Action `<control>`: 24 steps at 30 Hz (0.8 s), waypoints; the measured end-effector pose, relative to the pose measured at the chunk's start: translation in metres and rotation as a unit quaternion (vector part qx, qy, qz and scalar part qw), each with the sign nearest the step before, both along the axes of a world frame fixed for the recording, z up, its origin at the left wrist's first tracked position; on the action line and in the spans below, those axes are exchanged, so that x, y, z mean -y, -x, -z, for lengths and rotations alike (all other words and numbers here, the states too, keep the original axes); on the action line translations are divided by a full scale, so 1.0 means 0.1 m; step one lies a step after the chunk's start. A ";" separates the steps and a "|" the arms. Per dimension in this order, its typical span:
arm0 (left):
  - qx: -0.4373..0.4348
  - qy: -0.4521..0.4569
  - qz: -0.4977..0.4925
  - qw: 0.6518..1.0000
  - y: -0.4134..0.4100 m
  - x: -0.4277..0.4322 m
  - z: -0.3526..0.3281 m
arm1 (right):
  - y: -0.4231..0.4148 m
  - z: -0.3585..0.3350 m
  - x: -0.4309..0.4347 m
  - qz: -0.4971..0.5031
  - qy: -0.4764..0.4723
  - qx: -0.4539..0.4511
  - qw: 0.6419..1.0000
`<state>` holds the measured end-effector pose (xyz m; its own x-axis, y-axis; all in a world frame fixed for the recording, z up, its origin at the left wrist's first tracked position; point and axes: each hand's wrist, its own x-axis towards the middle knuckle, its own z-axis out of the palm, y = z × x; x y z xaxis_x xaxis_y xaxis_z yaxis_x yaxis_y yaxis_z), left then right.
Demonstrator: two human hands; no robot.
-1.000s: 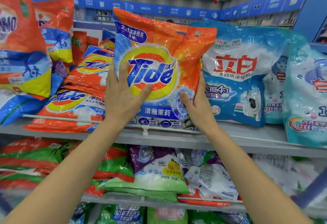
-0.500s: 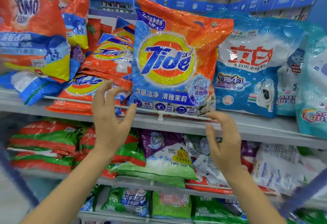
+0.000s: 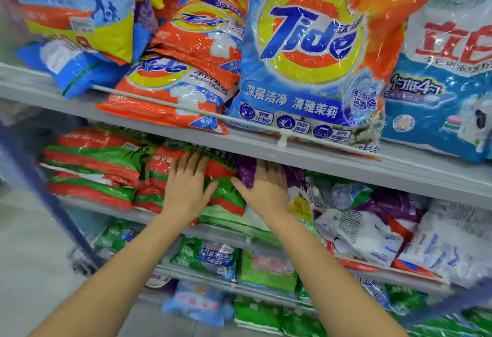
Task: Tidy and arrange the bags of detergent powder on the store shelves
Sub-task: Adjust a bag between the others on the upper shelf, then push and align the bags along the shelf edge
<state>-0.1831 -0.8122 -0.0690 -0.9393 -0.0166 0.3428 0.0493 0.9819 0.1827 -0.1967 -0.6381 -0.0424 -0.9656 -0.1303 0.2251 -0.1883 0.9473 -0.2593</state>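
- A blue and yellow bag (image 3: 74,14) is seen standing at the far left of the upper shelf (image 3: 346,170), with a small blue bag (image 3: 80,70) lying tilted at its foot.
- Just beside these, a stack of orange bags (image 3: 181,89) is laid flat, and a thin white rail (image 3: 149,99) crosses in front of it.
- On the middle shelf (image 3: 101,207) below, red and green bags (image 3: 90,169) are piled flat at the left.
- The left hand (image 3: 186,193) is laid palm down on a red and green bag (image 3: 222,174) in the next pile, with fingers straight and spread. Nothing is gripped.
- The right hand (image 3: 267,193) is placed just beside it, the two thumbs near each other. Its fingers are held straight on a purple bag (image 3: 246,173) under the upper shelf's edge. Nothing is clasped, though the fingertips are blurred.
- Above the hands, a large orange bag (image 3: 311,51) is stood upright on the upper shelf, touching the stack at its left.
- At its right, a blue and white bag (image 3: 447,83) is stood upright against it.
- White bags (image 3: 372,232) are heaped untidily on the middle shelf at the right.
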 end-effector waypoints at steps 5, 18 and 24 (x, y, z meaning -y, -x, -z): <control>-0.041 0.047 0.025 0.998 0.01 0.08 0.17 | 0.22 0.12 0.08 0.039 -0.038 0.016 0.998; -0.043 0.010 0.031 0.999 0.02 0.10 0.25 | -0.07 0.15 -0.43 -0.071 0.177 -0.082 0.978; -0.045 -0.234 0.094 0.967 -0.15 -0.01 0.08 | -0.52 -0.18 -0.61 -0.182 0.448 0.081 0.872</control>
<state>-0.1685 -0.8116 -0.0772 -0.9073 -0.0224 0.4200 0.2546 0.7655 0.5910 -0.1450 -0.5772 -0.0241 -0.9255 -0.2764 0.2588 -0.3266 0.2368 -0.9150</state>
